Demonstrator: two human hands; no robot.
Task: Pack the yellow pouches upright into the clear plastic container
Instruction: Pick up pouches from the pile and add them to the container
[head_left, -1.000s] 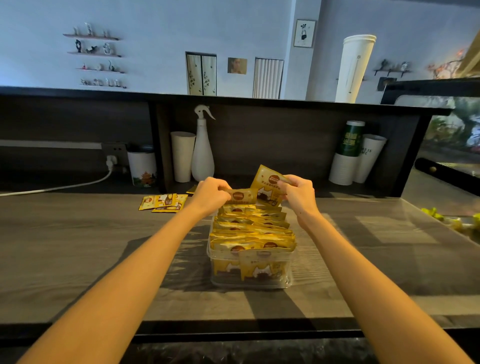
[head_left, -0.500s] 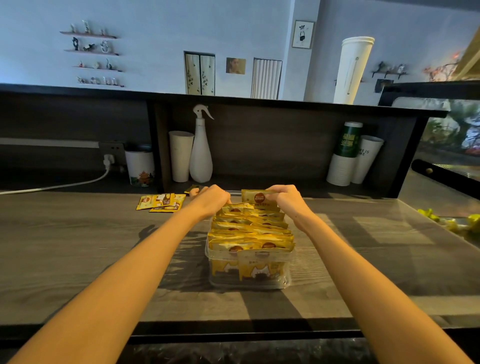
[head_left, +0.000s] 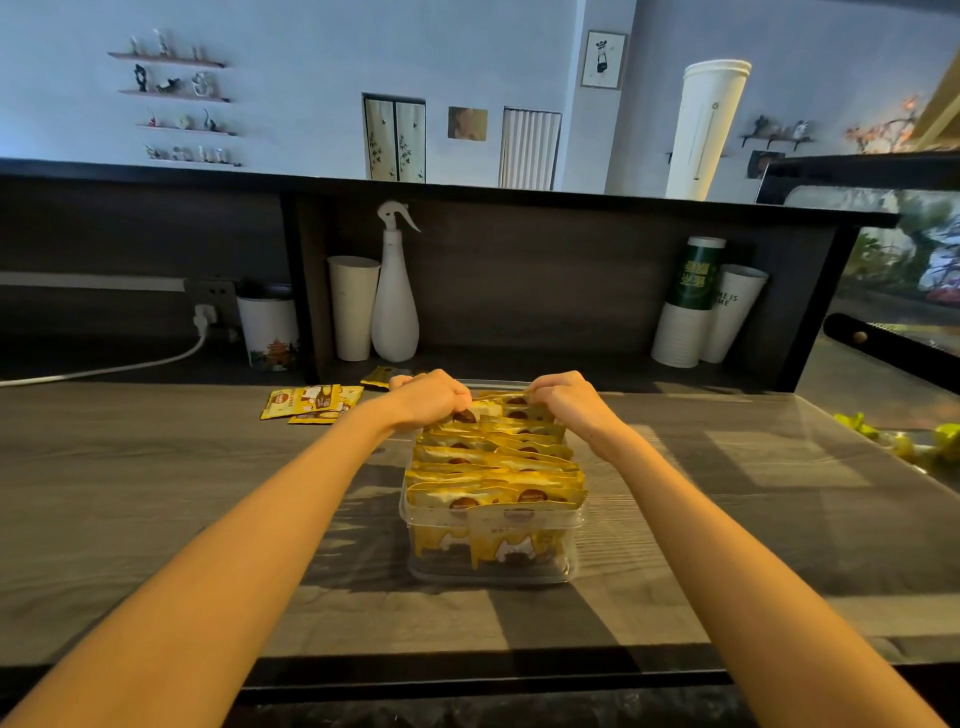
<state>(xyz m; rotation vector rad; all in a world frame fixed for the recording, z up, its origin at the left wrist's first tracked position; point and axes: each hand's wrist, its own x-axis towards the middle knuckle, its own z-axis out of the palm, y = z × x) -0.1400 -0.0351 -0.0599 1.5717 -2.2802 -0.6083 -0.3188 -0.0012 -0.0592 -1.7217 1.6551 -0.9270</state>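
We see the clear plastic container, a rectangular tub, standing on the desk about midway between its left and right edges, long side running away from the near edge. Yellow pouches with round brown logos stand upright in it in tight rows, their tops above the rim. The left hand and right hand grip the farthest ones. Loose pouches lie flat and overlapping near the far edge, left of the container.

Probably a café counter: stacked paper cups.
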